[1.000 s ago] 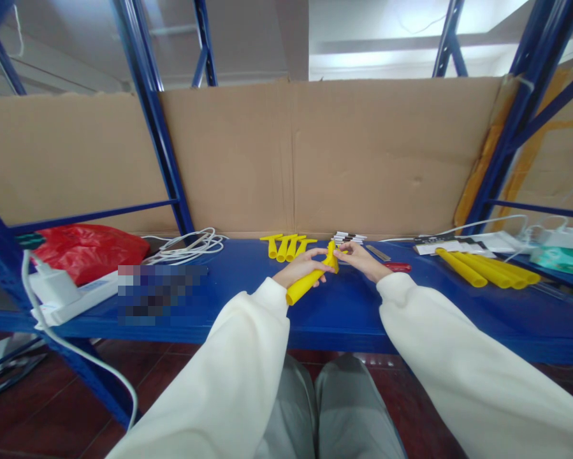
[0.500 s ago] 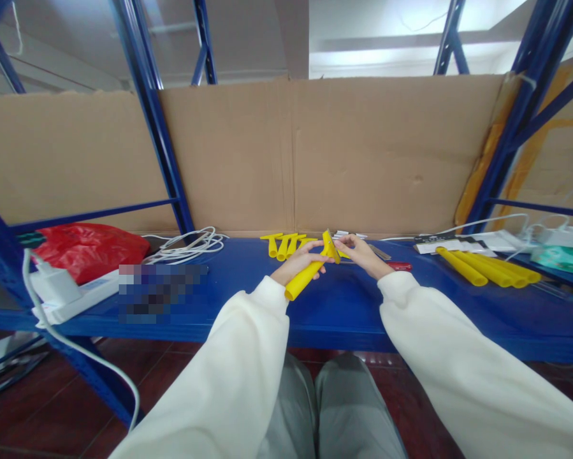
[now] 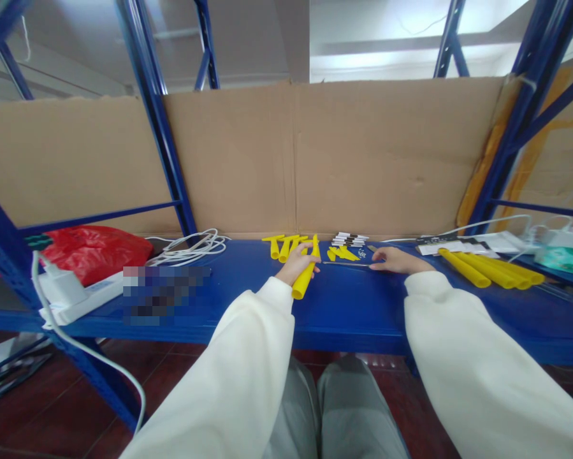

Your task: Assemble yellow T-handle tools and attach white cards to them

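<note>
My left hand (image 3: 297,262) is closed around a yellow T-shaped scraper (image 3: 304,280), its hollow round handle angled down toward me and its head upright. To the right, my right hand (image 3: 387,260) is closed on a screwdriver (image 3: 346,264) lying low over the shelf. The thin metal shaft points left; the handle is hidden under my fingers. Small yellow plastic pieces (image 3: 343,253) and tiny screws (image 3: 362,252) lie just beyond the shaft. Behind my left hand are several more yellow T-shaped scrapers (image 3: 284,248).
Black-and-white strips (image 3: 349,240) are stacked at the back of the blue shelf (image 3: 348,319). Several yellow tubes (image 3: 489,271) lie at the right. On the left are a red plastic bag (image 3: 97,252), a white cable coil (image 3: 190,247) and a power strip (image 3: 99,290). Cardboard (image 3: 362,159) stands behind.
My right hand has left the scraper's head and moved right onto the red-handled screwdriver. The scraper in my left hand has turned more upright and shifted slightly.
</note>
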### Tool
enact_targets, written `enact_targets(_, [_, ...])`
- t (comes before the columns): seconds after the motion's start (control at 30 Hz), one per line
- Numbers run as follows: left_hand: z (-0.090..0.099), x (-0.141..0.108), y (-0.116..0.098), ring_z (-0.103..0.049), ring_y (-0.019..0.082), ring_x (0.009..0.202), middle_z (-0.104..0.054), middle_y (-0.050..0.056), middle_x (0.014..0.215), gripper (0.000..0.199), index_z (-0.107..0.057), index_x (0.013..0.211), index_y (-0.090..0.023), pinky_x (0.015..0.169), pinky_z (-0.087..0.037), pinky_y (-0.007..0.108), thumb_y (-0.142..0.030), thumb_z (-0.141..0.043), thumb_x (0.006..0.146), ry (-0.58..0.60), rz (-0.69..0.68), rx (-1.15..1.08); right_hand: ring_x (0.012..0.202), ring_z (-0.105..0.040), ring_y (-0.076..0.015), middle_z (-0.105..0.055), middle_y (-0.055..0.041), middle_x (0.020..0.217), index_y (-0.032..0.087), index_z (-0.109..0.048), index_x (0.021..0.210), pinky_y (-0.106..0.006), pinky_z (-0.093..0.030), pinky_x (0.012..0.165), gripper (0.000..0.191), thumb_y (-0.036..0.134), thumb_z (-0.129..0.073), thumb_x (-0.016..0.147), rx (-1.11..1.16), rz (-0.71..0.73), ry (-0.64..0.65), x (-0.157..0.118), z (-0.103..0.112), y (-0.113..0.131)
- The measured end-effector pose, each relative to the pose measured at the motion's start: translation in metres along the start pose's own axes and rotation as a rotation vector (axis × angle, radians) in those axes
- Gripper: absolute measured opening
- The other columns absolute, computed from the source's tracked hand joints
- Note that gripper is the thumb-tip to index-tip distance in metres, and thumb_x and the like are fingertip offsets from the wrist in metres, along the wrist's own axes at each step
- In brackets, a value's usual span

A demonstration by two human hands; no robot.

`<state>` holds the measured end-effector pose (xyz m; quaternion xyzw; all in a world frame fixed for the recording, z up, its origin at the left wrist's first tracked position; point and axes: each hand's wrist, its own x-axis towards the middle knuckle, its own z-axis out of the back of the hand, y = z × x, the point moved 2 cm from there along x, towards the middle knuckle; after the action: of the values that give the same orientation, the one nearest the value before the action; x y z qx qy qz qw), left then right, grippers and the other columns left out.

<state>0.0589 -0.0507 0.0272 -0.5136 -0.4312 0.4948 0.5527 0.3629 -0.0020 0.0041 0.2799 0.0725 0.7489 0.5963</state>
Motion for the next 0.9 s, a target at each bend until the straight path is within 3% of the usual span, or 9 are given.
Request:
enact_targets(0.1, [0.002,0.004,0.003,-0.061,0.010,0.051,-0.066,0.006,0.094,0.062,-0.056,0.135,-0.021,0.041,-0.045,0.019,-0.009,-0.074,0.077,-0.029,0.007,-0.011,0.078,-0.067,-0.0257,-0.074,-0.0081,0.080,0.023,-0.073,0.069,-0.037,-0.051,0.075,0.030,0.050,-0.084,0.061,0.013,-0.045,0.122,-0.003,0.001,-0.006])
enact_targets(0.27, [0.001,0.006,0.004,-0.058,0.010,0.048,-0.065,0.005,0.087,0.063,-0.051,0.140,-0.019,0.042,-0.045,0.019,-0.006,-0.069,0.081,-0.010,0.014,-0.006,0.069,-0.065,-0.0254,-0.072,-0.0058,0.071,0.025,-0.070,0.063,-0.038,-0.051,0.070,0.026,0.046,-0.084,0.060,0.027,-0.042,0.181,-0.004,0.003,-0.003])
enact_targets(0.43, [0.000,0.002,0.001,-0.055,0.008,0.044,-0.063,0.002,0.081,0.063,-0.049,0.142,-0.018,0.040,-0.043,0.018,-0.004,-0.066,0.083,-0.024,0.006,0.001,0.069,-0.063,-0.0247,-0.069,-0.0047,0.067,0.025,-0.066,0.059,-0.038,-0.050,0.068,0.025,0.044,-0.081,0.061,-0.013,-0.012,0.150,-0.005,0.002,0.000])
enact_targets(0.63, [-0.001,-0.003,-0.002,-0.055,0.008,0.044,-0.059,-0.001,0.073,0.059,-0.048,0.142,-0.016,0.038,-0.042,0.016,-0.002,-0.061,0.086,-0.029,0.010,0.009,0.070,-0.063,-0.0224,-0.070,-0.0042,0.070,0.024,-0.066,0.068,-0.035,-0.050,0.068,0.022,0.041,-0.079,0.065,0.011,-0.011,0.095,-0.007,0.003,0.002])
enact_targets(0.9, [-0.001,0.005,0.004,-0.058,0.008,0.045,-0.066,0.003,0.083,0.063,-0.049,0.143,-0.017,0.039,-0.045,0.017,-0.004,-0.065,0.084,-0.034,-0.009,0.009,0.072,-0.061,-0.0214,-0.067,-0.0030,0.071,0.023,-0.059,0.073,-0.036,-0.051,0.073,0.036,0.057,-0.071,0.068,0.173,0.125,0.066,-0.007,0.005,0.012])
